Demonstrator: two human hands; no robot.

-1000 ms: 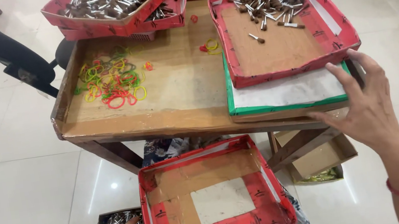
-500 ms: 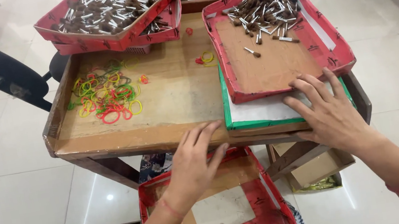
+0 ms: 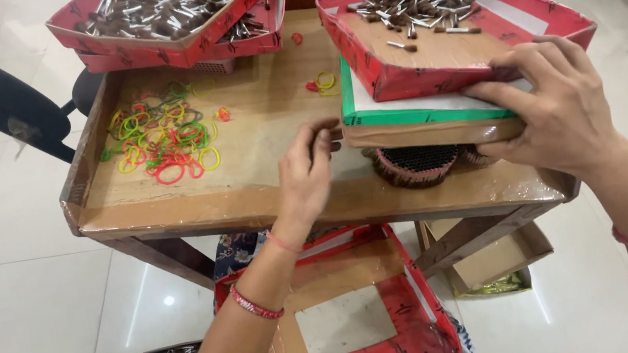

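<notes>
Two red trays frame the scene, near and far: closest, an empty red tray (image 3: 356, 338) lies below the bench (image 3: 251, 203). Above it, the left hand (image 3: 306, 178) hovers over the cardboard-lined bench top, fingers (image 3: 320, 138) curled together near the edge of a green-rimmed board (image 3: 420, 105). The right hand (image 3: 563, 107) grips that board and the red tray of small sticks (image 3: 442, 30) stacked on it, tilting them up; round bundles (image 3: 417, 164) show underneath. Farther left lie coloured rubber bands (image 3: 161, 138).
</notes>
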